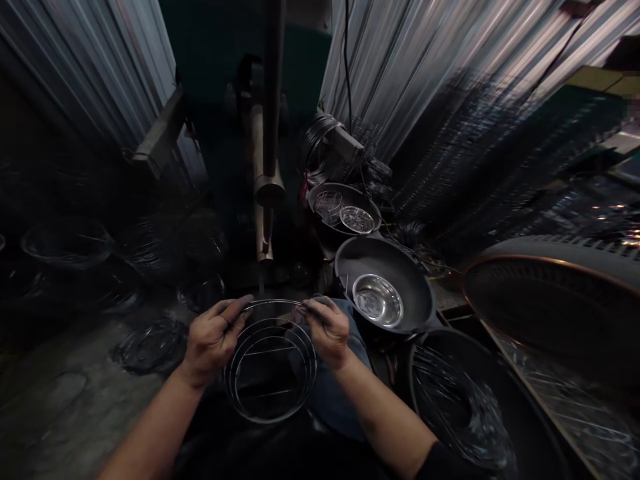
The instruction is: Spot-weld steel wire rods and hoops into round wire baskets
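Wire frame (270, 349): one, round, held at the low centre of the view, just below the post (265, 250) that hangs at its 12 o'clock.
Left hand (215, 337): at the frame's 10 o'clock. Its fingers (234, 312) are closed in a pinch on the top wire.
Right hand (327, 330): at the frame's 2 o'clock. Its fingers (314, 309) are closed in a pinch on the same wire, opposite the left.
Hold: as I judge it, the two pinches should match in height so the frame hangs level. A light, even pull outward stops the top wire from bowing. Fingertips are best kept off the stretch nearest the post.
Risk: thin wire twists easily, so an uneven grip would probably skew the rings.
Rings: at least three, nested. The dim light does not allow a firmer count.
Cross wires: two seen inside the rings.
Hands: two, both the person's own.
Pans: three dark ones to the right, at 1 o'clock (320, 230), 2 o'clock (357, 260) and 4 o'clock (425, 360) from the frame.
Bowl (379, 300): one, steel, lying in the 2 o'clock pan.
Dish (357, 219): one, small and shiny, in the 1 o'clock pan.
Loose wires (460, 407): many in the 4 o'clock pan, too tangled to count.
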A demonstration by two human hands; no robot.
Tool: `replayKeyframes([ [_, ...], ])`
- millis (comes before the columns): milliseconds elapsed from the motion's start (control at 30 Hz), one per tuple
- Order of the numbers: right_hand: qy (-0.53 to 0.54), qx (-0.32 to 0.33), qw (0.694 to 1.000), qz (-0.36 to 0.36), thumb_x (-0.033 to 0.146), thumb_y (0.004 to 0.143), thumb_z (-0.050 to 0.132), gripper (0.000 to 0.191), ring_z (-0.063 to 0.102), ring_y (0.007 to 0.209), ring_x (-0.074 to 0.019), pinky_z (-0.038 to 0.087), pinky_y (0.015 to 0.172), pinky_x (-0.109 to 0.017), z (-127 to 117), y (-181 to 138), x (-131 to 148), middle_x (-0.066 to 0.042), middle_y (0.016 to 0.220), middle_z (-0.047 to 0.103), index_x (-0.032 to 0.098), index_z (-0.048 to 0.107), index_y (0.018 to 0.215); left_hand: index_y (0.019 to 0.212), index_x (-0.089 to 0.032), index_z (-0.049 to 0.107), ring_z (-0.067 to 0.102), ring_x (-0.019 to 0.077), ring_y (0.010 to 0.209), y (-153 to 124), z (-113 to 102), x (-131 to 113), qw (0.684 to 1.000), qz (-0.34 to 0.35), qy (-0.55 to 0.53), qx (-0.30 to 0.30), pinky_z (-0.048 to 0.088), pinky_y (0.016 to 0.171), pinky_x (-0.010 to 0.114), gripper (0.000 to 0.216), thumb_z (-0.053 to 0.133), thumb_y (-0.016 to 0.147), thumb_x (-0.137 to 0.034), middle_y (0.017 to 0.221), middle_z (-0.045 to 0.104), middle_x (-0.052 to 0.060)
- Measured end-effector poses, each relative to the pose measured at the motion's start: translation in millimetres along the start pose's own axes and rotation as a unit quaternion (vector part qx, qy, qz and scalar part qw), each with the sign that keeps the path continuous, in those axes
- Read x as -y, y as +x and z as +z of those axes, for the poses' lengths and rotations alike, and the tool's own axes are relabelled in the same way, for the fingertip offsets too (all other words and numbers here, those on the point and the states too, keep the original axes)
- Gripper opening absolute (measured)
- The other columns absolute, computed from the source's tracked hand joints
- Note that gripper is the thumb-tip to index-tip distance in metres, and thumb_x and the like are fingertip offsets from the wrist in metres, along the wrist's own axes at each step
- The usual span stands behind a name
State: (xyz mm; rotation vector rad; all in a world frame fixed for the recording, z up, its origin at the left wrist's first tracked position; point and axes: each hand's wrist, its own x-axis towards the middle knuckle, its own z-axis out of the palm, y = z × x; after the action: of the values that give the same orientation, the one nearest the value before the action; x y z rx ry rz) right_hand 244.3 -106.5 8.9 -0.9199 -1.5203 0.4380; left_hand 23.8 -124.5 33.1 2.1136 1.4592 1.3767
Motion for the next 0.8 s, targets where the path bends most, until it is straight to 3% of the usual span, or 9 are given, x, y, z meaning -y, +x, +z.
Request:
replayKeyframes([
  [467,-0.113,0.003,0.988,-0.102,0.007,0.085,0.057,0.026,0.065,0.075,-0.0158,0.056,0.067,-0.026,4.2,0.5,-13.2,-0.007,0.085,0.066,0.019,0.068,0.105,0.107,-0.016,0.067,0.067,0.0112,0.076,-1.7,13.6,14.8,0.993,0.080,0.067,-0.047,0.052,0.071,0.020,0.023,0.060,0.085,-0.013,0.090,0.071,0.004],
  [800,-0.199,0.023,0.961,-0.192,0.009,0.087,0.053,0.034,0.064,0.077,-0.0190,0.057,0.065,-0.030,6.0,6.4,-22.7,-0.011,0.089,0.065,0.018,0.062,0.118,0.109,-0.014,0.065,0.068,0.0129,0.076,5.9,14.1,13.5,0.980,0.138,0.127,-0.058,0.052,0.069,0.020,0.025,0.060,0.084,-0.013,0.091,0.072,0.006],
])
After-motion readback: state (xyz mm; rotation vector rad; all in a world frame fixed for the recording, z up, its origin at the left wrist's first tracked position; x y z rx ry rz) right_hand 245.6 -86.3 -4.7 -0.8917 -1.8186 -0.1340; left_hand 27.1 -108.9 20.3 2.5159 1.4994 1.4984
